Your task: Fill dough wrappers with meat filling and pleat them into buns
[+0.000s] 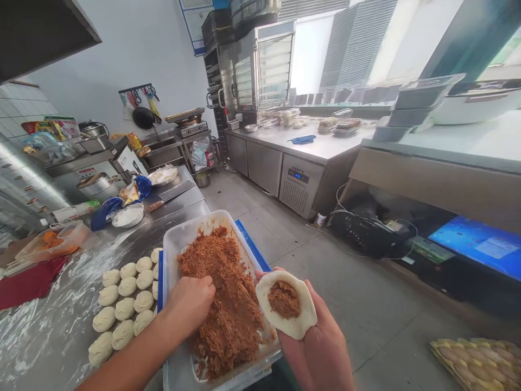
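Observation:
My right hand (321,347) is palm up, its fingers and thumb curled around a round dough wrapper (307,317). A mound of reddish-brown filling (284,299) sits in the middle of that wrapper. My left hand (190,298) is closed over the larger mass of filling (228,326) in a clear plastic tub (173,239). Its fingertips are turned down and hidden, so what they grip cannot be made out. Left of the tub, rows of shaped dough buns (124,308) lie on the floured steel table (52,336).
A cleaver (177,194) and a bowl of white powder (128,215) lie farther back on the table. A plastic container with orange contents (52,239) stands at left. Across the tiled floor (260,217) runs a steel counter (260,165). An egg tray (478,361) is at lower right.

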The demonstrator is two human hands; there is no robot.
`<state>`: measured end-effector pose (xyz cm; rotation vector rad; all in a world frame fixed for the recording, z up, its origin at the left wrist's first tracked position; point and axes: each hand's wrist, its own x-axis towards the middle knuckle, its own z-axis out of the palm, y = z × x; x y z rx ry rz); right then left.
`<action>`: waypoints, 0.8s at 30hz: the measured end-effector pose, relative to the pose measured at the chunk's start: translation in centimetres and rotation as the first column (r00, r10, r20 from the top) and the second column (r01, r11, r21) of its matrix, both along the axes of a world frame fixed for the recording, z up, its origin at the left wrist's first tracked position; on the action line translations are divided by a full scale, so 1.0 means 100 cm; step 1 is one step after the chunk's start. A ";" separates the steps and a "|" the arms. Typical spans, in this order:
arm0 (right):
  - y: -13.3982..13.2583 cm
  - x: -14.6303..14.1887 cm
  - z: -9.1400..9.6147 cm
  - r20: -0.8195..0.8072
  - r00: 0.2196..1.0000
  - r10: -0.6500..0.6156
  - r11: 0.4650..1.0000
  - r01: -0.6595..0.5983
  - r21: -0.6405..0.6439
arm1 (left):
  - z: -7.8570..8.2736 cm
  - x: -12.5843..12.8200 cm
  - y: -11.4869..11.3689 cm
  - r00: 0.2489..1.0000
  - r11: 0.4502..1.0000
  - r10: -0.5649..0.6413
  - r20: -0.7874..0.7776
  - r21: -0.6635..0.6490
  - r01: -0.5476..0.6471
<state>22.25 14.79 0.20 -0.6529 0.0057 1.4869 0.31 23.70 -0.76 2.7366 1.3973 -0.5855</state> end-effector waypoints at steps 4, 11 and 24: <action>-0.001 0.000 -0.001 0.018 1.000 0.014 1.000 -0.014 0.022 | 0.002 0.003 -0.005 0.999 0.999 -0.045 0.000 -0.010 0.045; 0.001 -0.002 0.002 0.051 0.999 0.000 1.000 -0.001 0.020 | 0.001 0.016 -0.020 0.992 0.990 -0.123 0.010 -0.070 0.123; 0.000 -0.003 0.001 0.024 1.000 -0.005 1.000 0.005 0.016 | 0.000 0.029 -0.044 0.986 0.981 -0.144 0.084 -0.122 0.153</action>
